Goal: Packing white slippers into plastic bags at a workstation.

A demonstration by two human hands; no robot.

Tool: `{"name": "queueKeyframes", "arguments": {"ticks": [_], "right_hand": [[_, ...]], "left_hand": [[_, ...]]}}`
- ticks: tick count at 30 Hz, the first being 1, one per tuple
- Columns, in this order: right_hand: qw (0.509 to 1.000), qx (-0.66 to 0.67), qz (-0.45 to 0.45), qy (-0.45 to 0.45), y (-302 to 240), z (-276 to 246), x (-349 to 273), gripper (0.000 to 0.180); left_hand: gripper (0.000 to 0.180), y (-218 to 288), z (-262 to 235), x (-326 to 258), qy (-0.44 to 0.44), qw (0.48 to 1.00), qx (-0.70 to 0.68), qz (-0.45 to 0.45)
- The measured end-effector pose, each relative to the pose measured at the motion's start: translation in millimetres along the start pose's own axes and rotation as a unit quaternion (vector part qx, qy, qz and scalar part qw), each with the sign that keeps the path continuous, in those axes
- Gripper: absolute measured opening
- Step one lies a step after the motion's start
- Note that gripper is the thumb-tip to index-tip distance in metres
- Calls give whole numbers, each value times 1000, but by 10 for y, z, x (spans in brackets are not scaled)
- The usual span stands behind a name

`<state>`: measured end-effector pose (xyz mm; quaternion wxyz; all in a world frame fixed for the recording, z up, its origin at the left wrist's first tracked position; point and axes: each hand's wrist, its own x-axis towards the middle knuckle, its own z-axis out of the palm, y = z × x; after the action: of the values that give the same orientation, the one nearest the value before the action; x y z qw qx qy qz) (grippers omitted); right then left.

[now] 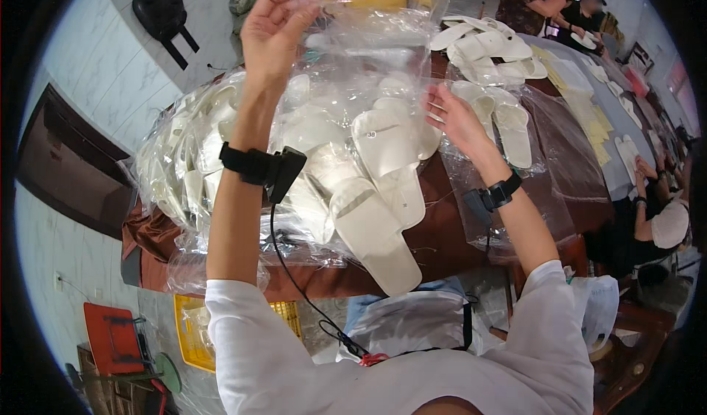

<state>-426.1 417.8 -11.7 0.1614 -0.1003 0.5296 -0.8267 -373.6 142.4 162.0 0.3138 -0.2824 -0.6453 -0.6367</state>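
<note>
My left hand (pixel 274 28) is raised and pinches the top edge of a clear plastic bag (pixel 368 54) that hangs in front of me. My right hand (pixel 453 117) holds the bag's right edge lower down, fingers spread along the film. Behind the film lie white slippers (pixel 383 194); a pair of them reaches down over the near edge of the brown table (pixel 449 245). Whether any slipper sits inside the held bag I cannot tell. Both wrists wear black bands, and a cable runs from the left one.
A heap of bagged white slippers (pixel 184 164) fills the table's left side. More slippers (pixel 486 43) lie further back. Other people sit at the far end and the right side. A yellow crate (pixel 193 334) and a red chair (pixel 110 338) stand on the floor at left.
</note>
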Motion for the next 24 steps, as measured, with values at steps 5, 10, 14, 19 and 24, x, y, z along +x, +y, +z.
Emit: {"name": "queueKeyframes", "arguments": {"ticks": [5, 10, 14, 19, 24], "right_hand": [[997, -65, -39, -13, 48, 196, -71, 47], [997, 21, -71, -19, 12, 165, -73, 46], [995, -4, -96, -16, -108, -39, -303, 26], [989, -71, -127, 41, -280, -223, -946, 19], [976, -141, -61, 155, -369, -901, -1824, 15]], "left_hand": [[24, 261, 67, 124, -25, 997, 58, 49], [26, 699, 435, 51, -68, 991, 23, 117], [31, 829, 648, -56, -49, 995, -27, 88], [38, 833, 613, -230, 43, 997, -59, -36], [43, 317, 921, -644, 68, 980, -35, -184]]}}
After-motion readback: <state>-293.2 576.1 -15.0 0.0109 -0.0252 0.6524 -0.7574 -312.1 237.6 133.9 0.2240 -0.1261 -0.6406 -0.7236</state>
